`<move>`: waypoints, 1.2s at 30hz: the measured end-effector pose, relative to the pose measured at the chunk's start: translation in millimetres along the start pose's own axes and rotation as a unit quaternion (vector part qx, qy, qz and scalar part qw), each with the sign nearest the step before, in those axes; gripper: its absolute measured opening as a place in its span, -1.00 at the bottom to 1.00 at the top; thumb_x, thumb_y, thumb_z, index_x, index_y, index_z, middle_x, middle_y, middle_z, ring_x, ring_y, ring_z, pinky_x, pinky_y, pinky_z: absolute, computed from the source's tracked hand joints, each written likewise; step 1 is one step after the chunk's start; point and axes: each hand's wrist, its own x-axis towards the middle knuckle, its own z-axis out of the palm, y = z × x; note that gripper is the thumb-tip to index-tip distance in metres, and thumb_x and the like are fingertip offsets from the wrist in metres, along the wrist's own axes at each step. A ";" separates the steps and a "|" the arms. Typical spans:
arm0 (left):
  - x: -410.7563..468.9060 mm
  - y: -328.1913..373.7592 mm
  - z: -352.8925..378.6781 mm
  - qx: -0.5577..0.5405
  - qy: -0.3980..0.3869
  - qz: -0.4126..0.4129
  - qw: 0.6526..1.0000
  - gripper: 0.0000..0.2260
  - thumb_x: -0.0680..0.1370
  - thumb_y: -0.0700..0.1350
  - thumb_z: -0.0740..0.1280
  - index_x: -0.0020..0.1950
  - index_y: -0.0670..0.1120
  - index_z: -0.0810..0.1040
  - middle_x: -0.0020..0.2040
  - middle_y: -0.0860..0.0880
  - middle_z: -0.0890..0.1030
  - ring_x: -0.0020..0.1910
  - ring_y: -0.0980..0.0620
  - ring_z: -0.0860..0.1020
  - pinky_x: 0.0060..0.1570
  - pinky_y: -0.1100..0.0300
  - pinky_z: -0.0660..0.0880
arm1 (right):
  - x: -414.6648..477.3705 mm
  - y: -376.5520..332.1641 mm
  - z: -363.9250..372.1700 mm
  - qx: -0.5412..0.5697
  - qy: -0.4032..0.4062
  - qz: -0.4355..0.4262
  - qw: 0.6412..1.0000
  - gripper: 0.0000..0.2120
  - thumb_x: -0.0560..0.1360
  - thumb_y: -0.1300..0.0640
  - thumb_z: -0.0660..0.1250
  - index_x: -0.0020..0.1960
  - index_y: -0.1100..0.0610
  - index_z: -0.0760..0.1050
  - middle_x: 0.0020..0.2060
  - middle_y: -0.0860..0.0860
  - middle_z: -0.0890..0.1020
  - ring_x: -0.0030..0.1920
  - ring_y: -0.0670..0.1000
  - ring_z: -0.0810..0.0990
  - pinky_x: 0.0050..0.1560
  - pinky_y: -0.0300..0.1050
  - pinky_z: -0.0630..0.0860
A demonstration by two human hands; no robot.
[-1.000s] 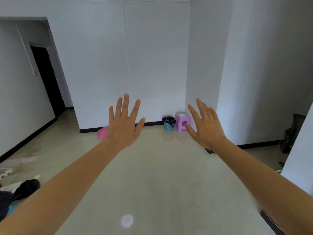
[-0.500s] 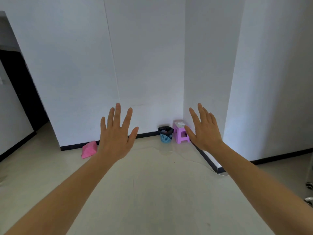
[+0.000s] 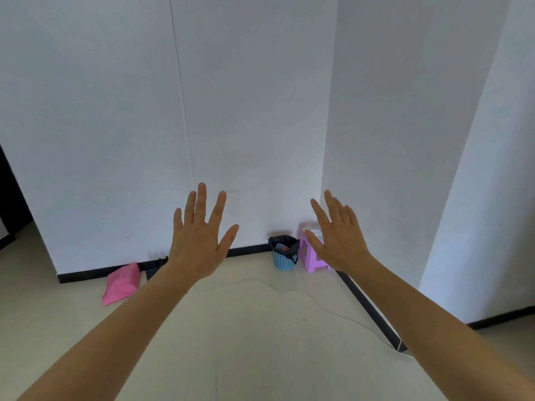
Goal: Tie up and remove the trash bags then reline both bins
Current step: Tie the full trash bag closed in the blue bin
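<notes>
Right hand (image 3: 338, 238) covers the upper right of the stool (image 3: 311, 257), so the stool is only partly seen. Bin (image 3: 283, 261) contents are small and blurred: grey with a red spot, not identifiable. A dark item at the skirting is mostly hidden behind the left wrist.

Bin stands upright on the floor in the far corner against the wall, long axis vertical, mouth up, just left of the stool. Black bag (image 3: 281, 241) lines it, edge draped over the rim.

Left hand (image 3: 199, 241) and right hand are raised, fingers straight and spread, holding nothing
</notes>
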 end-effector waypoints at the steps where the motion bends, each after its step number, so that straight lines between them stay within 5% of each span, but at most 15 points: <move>1: 28.0 -7.5 14.7 0.000 -0.002 0.005 1.000 -0.35 0.61 0.27 -0.09 0.63 -0.02 -0.04 0.61 -0.22 -0.10 0.58 -0.26 0.00 0.44 -0.30 0.16 | 21.0 6.0 12.1 -0.007 0.004 0.001 1.000 -0.32 0.62 -0.18 0.16 0.61 0.11 0.08 0.58 0.24 0.07 0.55 0.26 0.18 0.51 0.21 0.15; 13: 298.3 -40.7 265.1 0.020 -0.032 0.097 0.995 -0.37 0.63 0.25 -0.08 0.62 0.02 -0.14 0.61 -0.20 -0.16 0.59 -0.23 -0.04 0.48 -0.26 0.11 | 239.1 124.0 225.3 -0.009 0.015 0.087 0.996 -0.33 0.61 -0.16 0.17 0.60 0.14 0.12 0.56 0.27 0.12 0.50 0.30 0.25 0.47 0.26 0.20; 17: 398.9 -61.7 351.3 0.053 -0.068 0.105 0.991 -0.37 0.63 0.27 -0.13 0.61 0.05 -0.24 0.60 -0.15 -0.28 0.59 -0.20 -0.13 0.50 -0.26 0.04 | 328.5 162.5 306.9 -0.009 -0.029 0.099 0.995 -0.33 0.62 -0.18 0.14 0.61 0.13 0.07 0.57 0.27 0.08 0.53 0.28 0.20 0.49 0.23 0.14; 29: 626.9 -192.5 565.0 0.024 -0.102 0.050 0.993 -0.36 0.61 0.26 -0.08 0.62 0.02 -0.09 0.62 -0.17 -0.12 0.59 -0.22 -0.04 0.48 -0.28 0.06 | 578.0 208.0 525.6 -0.027 -0.125 0.103 0.986 -0.32 0.64 -0.21 0.04 0.62 0.10 -0.02 0.59 0.24 0.00 0.55 0.23 0.14 0.53 0.17 0.09; 36: 760.5 -223.5 723.9 -0.014 -0.168 0.085 0.982 -0.37 0.60 0.28 -0.18 0.60 0.06 -0.26 0.61 -0.13 -0.24 0.60 -0.18 -0.13 0.51 -0.23 0.01 | 679.0 228.1 655.1 -0.055 -0.200 0.150 0.967 -0.33 0.64 -0.23 0.00 0.62 0.08 -0.03 0.60 0.20 -0.01 0.56 0.19 0.12 0.53 0.15 0.07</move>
